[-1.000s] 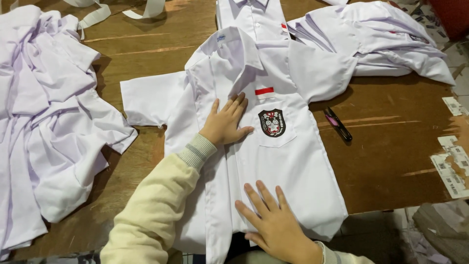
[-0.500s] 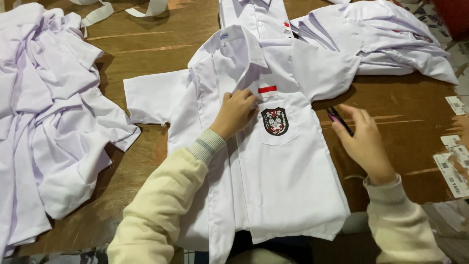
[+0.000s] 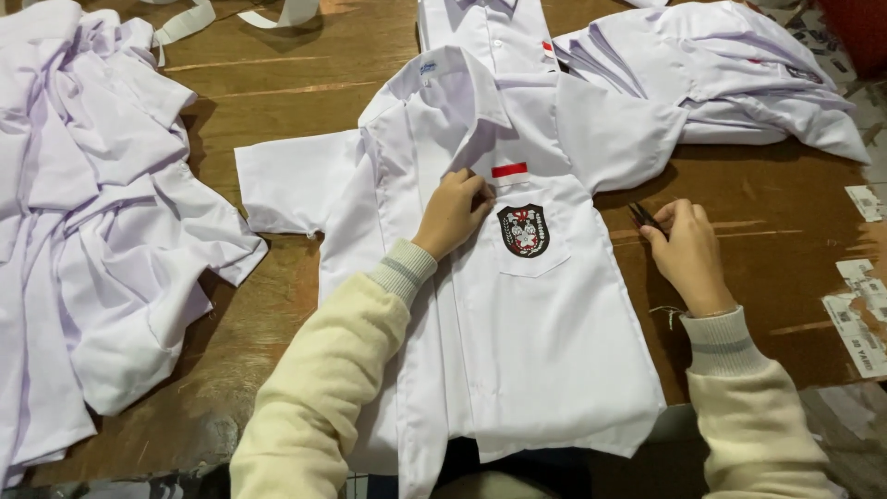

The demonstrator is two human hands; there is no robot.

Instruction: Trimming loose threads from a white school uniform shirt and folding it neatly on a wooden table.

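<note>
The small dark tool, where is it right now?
In the head view it lies on the wooden table under the right hand, just right of the white shirt and its pocket crest.

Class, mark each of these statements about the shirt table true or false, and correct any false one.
1. The left hand rests on the white shirt beside its shield badge. True.
2. The right hand lies flat on the shirt's pocket. False: it is on the wooden table, at a small dark tool.
3. A heap of white garments lies to the left. True.
4. The shirt lies face down. False: collar and badge face up.
</note>
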